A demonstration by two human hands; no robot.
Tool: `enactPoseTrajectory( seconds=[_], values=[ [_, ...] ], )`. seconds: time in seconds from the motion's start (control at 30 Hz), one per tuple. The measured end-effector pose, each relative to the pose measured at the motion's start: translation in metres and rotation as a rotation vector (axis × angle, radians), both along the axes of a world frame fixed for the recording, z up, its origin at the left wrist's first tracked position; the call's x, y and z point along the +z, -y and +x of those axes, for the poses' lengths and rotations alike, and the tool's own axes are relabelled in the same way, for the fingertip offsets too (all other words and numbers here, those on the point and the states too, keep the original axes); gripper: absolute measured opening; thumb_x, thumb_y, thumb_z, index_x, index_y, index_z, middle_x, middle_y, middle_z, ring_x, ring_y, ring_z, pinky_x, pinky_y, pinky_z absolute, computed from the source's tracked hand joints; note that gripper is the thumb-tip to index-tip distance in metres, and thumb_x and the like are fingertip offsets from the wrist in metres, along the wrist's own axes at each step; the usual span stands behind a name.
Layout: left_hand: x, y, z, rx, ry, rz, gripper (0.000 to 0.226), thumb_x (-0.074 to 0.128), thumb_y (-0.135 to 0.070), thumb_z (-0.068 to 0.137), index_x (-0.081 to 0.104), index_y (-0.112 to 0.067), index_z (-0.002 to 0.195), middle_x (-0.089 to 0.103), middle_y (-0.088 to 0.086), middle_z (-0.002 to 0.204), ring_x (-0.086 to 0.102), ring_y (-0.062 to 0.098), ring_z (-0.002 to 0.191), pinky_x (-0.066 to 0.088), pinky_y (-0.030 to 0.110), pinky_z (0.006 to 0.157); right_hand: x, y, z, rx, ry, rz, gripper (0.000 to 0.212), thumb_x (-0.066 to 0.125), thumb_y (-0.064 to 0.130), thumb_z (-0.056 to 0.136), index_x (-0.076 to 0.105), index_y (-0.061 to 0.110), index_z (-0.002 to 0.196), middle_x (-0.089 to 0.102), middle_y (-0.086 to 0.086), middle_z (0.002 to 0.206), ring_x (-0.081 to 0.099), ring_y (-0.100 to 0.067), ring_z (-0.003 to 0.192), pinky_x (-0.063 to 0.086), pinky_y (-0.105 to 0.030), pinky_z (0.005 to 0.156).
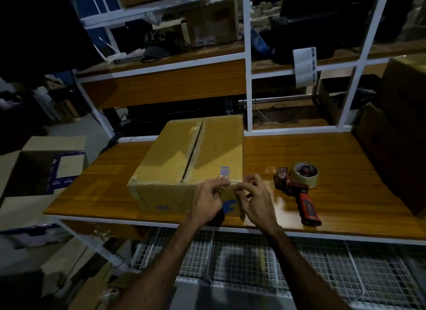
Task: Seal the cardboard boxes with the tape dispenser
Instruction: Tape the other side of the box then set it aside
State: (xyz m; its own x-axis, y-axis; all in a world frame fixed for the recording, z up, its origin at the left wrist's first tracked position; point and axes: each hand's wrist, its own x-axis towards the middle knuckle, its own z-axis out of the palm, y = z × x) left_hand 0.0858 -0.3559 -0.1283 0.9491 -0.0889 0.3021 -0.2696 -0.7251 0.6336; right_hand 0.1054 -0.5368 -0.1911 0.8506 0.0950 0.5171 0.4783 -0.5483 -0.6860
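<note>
A closed brown cardboard box [175,157] sits on the wooden table [334,162], its two top flaps meeting at an untaped centre seam. Both hands are at the box's near top edge, right of the seam. My left hand [208,197] and my right hand [254,200] have fingers curled and fingertips together at that edge, seemingly pinching something small and thin; what it is I cannot tell. The tape dispenser [298,187], red and black with a roll of clear tape, lies on the table to the right of my right hand, untouched.
An open cardboard box [43,169] stands on the floor at the left. Dark cartons [396,148] crowd the table's right end. White-framed shelves [247,56] rise behind the table. A wire mesh rack [253,259] lies below the table's front edge.
</note>
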Motion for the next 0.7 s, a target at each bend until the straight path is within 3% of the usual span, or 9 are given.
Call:
enactPoseTrajectory(
  seconds=[0.13, 0.23, 0.33, 0.4, 0.5, 0.6, 0.7],
  values=[
    [0.001, 0.0, 0.0, 0.012, -0.023, -0.018, 0.067, 0.058, 0.023, 0.077, 0.076, -0.021, 0.124, 0.068, -0.003, 0.137, 0.054, 0.003, 0.133, 0.039, 0.033, 0.121, -0.023, 0.016, -0.01, -0.076, -0.132, -0.034, 0.025, 0.061, 0.02, 0.102, 0.07, 0.024, 0.125, 0.051, 0.008, 0.122, 0.06, -0.015, 0.102, 0.057, -0.038, 0.073],
    [0.002, 0.002, -0.001, 0.02, -0.036, -0.043, 0.067, 0.058, 0.023, 0.076, 0.076, -0.021, 0.123, 0.069, -0.003, 0.136, 0.056, 0.004, 0.132, 0.041, 0.014, 0.111, -0.025, 0.032, -0.015, -0.114, -0.315, -0.156, 0.048, 0.062, 0.026, 0.101, 0.057, 0.027, 0.149, 0.054, 0.004, 0.129, 0.059, -0.013, 0.104, 0.045, -0.029, 0.072],
    [0.008, 0.0, -0.001, 0.025, -0.056, -0.143, 0.063, 0.054, 0.026, 0.077, 0.078, -0.014, 0.119, 0.072, -0.005, 0.125, 0.062, 0.003, 0.122, 0.041, 0.0, 0.094, -0.016, 0.034, -0.018, -0.146, -0.3, -0.104, 0.031, 0.063, 0.023, 0.101, 0.071, 0.026, 0.131, 0.057, 0.008, 0.118, 0.06, -0.006, 0.095, 0.046, -0.029, 0.073],
    [0.015, -0.005, 0.0, 0.015, -0.07, -0.275, 0.059, 0.05, 0.029, 0.079, 0.079, -0.009, 0.113, 0.075, -0.003, 0.114, 0.07, 0.008, 0.111, 0.05, 0.008, 0.092, -0.006, 0.03, -0.021, -0.171, -0.261, 0.003, 0.024, 0.065, 0.017, 0.1, 0.075, 0.026, 0.12, 0.059, 0.01, 0.113, 0.063, -0.006, 0.097, 0.055, -0.033, 0.078],
    [0.022, -0.026, -0.002, 0.039, -0.033, -0.475, 0.061, 0.047, 0.033, 0.081, 0.078, -0.015, 0.103, 0.077, 0.003, 0.108, 0.074, 0.014, 0.104, 0.06, 0.022, 0.086, 0.013, 0.017, -0.024, -0.213, -0.161, 0.056, 0.02, 0.065, 0.013, 0.099, 0.076, 0.023, 0.113, 0.061, 0.01, 0.108, 0.062, -0.007, 0.096, 0.059, -0.039, 0.08],
    [0.024, -0.069, -0.008, 0.177, 0.115, -0.521, 0.057, 0.049, 0.03, 0.083, 0.078, -0.014, 0.105, 0.076, 0.0, 0.111, 0.072, 0.007, 0.105, 0.058, 0.017, 0.079, 0.04, -0.006, -0.022, -0.257, -0.039, 0.018, 0.016, 0.069, 0.01, 0.097, 0.076, 0.021, 0.106, 0.061, 0.009, 0.103, 0.06, -0.012, 0.094, 0.056, -0.041, 0.078],
    [0.015, -0.137, -0.014, 0.41, 0.278, -0.488, 0.057, 0.05, 0.026, 0.083, 0.077, -0.015, 0.112, 0.075, -0.003, 0.115, 0.068, 0.004, 0.104, 0.059, 0.018, 0.079, 0.066, -0.041, -0.016, -0.2, 0.048, -0.067, 0.017, 0.07, 0.009, 0.096, 0.077, 0.021, 0.105, 0.065, 0.007, 0.104, 0.06, -0.011, 0.093, 0.055, -0.034, 0.072]
  ],
)
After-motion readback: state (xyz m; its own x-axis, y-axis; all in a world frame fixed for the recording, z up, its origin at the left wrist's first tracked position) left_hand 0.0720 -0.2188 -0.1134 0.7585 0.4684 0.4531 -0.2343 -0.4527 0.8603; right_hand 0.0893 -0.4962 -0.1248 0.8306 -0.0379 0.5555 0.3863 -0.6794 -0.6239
